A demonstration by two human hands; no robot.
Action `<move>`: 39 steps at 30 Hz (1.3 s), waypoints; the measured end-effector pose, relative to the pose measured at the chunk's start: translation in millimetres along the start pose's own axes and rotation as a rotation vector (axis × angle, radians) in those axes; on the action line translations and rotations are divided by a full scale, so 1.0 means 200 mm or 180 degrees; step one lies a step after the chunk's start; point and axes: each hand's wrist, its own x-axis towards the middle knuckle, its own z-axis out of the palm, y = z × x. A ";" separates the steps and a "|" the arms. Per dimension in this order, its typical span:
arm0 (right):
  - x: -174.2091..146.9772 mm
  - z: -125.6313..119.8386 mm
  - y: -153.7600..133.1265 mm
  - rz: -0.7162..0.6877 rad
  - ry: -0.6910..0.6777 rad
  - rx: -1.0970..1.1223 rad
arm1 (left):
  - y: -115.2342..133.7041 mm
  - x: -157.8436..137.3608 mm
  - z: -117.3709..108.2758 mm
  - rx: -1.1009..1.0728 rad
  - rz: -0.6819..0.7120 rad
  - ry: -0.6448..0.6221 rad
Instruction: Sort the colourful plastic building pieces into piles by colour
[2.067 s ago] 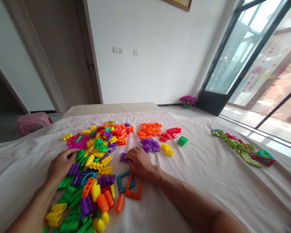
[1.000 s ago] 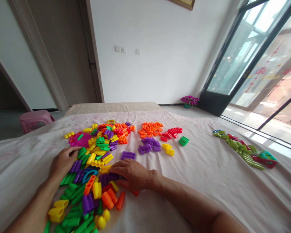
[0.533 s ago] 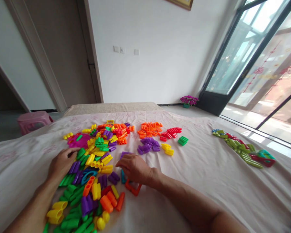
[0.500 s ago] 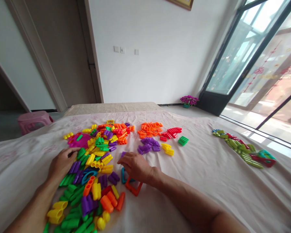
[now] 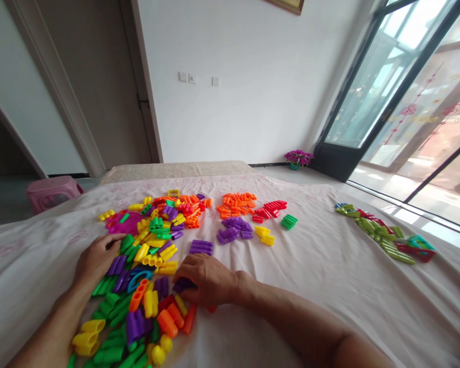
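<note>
A large mixed pile of plastic tube-shaped building blocks (image 5: 151,301) lies in front of me. At its left edge my left hand (image 5: 95,259) is curled, thumb and index finger closed at the end of a green block (image 5: 127,242). My right hand (image 5: 207,278), right of the pile, is closed over a purple block (image 5: 183,285), its fingers hiding part of it. Just beyond that hand lies a set of purple blocks (image 5: 201,247) side by side. A bit of orange piece (image 5: 212,308) shows below the right hand.
Farther off lie separate groups of orange blocks (image 5: 236,204), purple blocks (image 5: 234,230), red blocks (image 5: 270,209), yellow blocks (image 5: 265,235) and green blocks (image 5: 289,221). Olive-green pieces (image 5: 377,232) lie far right on the pale tablecloth (image 5: 310,271). A pink stool (image 5: 55,191) stands at left.
My right hand has moved nearer and slightly left, away from the purple set, and closed on a purple block. It now covers the blue and orange frames. My left hand has stayed put.
</note>
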 end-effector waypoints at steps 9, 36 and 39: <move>0.00 -0.08 0.14 0.1016 0.1070 0.0026 | 0.02 -0.01 -0.01 -0.0013 -0.0093 -0.0075; -0.04 -0.32 0.23 0.1785 0.0752 -0.1279 | -0.02 0.01 0.01 -0.0050 -0.0117 -0.0136; -0.03 -0.28 0.19 0.1436 0.0762 -0.1030 | -0.03 0.02 0.01 -0.0046 -0.0086 -0.0137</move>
